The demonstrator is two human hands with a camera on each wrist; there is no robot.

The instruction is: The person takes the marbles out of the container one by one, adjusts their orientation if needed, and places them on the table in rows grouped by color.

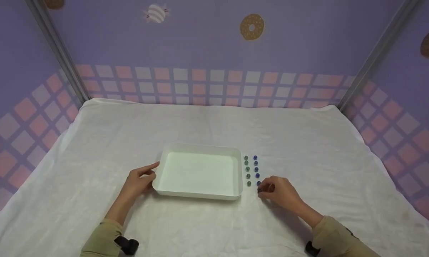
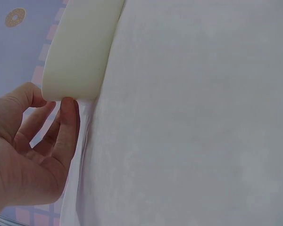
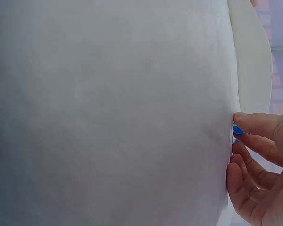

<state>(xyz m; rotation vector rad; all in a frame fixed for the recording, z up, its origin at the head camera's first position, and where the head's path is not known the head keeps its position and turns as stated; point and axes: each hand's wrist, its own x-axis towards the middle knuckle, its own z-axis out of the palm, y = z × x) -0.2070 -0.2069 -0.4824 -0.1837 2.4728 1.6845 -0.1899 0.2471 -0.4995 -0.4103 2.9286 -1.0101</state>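
A white rectangular tray (image 1: 196, 197) lies on the cloth in front of me, with nothing inside it. At its left end my left hand (image 1: 137, 181) touches the wall with its fingertips; the left wrist view shows them against the end wall (image 2: 75, 70). Right of the tray run two columns of glass marbles, green ones (image 1: 247, 169) nearer to it and blue ones (image 1: 256, 169) beside them. My right hand (image 1: 280, 192) is at the near end of the blue column. Its thumb and index finger pinch a blue marble (image 3: 238, 130) close to the cloth.
A white cloth (image 1: 200, 125) covers the table. Purple walls with pink and white checks (image 1: 218, 85) stand at the back and both sides, with grey posts (image 1: 59, 50) at the corners. Dark wrist cameras (image 1: 128, 245) sit at both sleeves.
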